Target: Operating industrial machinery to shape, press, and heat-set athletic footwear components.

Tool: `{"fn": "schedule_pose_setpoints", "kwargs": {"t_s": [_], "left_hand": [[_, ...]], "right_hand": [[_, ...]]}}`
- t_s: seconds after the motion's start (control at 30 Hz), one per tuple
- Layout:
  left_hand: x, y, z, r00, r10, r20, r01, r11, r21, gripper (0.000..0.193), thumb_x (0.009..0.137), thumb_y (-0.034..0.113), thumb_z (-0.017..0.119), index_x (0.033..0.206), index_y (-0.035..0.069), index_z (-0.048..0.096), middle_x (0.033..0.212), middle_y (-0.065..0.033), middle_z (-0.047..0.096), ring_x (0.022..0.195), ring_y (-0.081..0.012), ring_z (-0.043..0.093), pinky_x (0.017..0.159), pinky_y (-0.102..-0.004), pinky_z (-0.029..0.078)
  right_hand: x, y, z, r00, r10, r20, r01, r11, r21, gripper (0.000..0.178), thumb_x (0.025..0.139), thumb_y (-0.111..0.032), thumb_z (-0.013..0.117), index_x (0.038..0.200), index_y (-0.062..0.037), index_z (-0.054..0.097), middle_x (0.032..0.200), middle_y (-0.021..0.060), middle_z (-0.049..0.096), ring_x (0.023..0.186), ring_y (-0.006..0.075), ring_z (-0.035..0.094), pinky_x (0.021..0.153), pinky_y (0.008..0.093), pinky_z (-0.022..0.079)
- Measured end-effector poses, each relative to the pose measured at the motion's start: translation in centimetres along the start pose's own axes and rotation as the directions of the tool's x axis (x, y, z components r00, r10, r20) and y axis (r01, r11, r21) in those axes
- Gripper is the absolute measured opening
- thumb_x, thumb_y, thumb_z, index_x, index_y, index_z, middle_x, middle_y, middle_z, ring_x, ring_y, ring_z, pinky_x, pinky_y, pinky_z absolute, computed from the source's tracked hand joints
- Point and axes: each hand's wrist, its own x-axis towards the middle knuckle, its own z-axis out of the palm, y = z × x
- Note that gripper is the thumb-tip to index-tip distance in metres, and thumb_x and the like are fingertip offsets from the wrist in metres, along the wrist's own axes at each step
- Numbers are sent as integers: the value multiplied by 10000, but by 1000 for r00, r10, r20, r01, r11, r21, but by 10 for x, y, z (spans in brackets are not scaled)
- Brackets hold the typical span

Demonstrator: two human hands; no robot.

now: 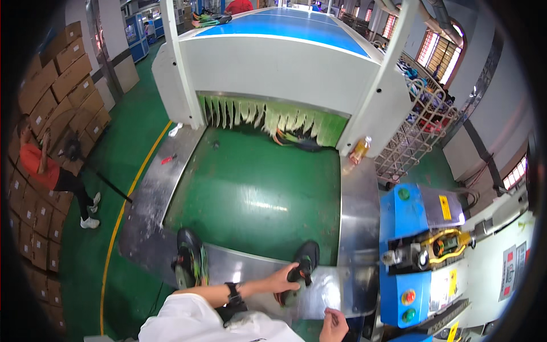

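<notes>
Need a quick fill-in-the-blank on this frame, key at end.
1. The left hand grips a dark ____.
2. The bottle is on the ____ metal ledge.
3. The line along the green floor is ____.
4. The flat top of the white machine is ____.

Missing: shoe; right; yellow; blue.

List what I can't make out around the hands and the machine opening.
All in the head view:
Black round-toed shoe: its middle, partly covered by the left hand.
Bare right hand: wrist, cut off by the lower edge.
Black, orange and green shoe: its far part, hidden by the green fringed curtain.
Grey machine: interior, behind that curtain.
</notes>
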Motion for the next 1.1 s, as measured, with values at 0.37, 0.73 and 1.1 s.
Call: {"fn": "schedule_pose_setpoints", "kwargs": {"t_s": [0.37,0.73,1.1], "left_hand": [[85,-71,-369,848,322,-420,197,545,815,616,789,214,638,1306,-43,424,1350,-237,452,1266,-397,418,1069,-493,305],[103,-109,-430,795,364,-485,126,683,719,446,768,126,589,1194,-3,566,1350,-138,522,1253,-277,497,1051,-455,351],[120,-96,-377,666,195,-721,398,724,563,519,828,327,594,1230,7,519,1367,-159,485,1257,-311,471,1056,-441,353]], "right_hand": [[348,-237,171,741,-432,514,575,804,-153,596,799,-175,740,1324,-52,487,1348,135,517,1216,264,528,996,398,462],[742,-282,348,845,-180,503,513,534,-672,282,918,-232,594,991,12,714,1003,130,709,941,128,632,841,305,490],[313,-192,244,882,1,472,-83,984,154,530,682,-13,782,1158,22,553,1056,71,626,928,174,611,861,348,501]]}}
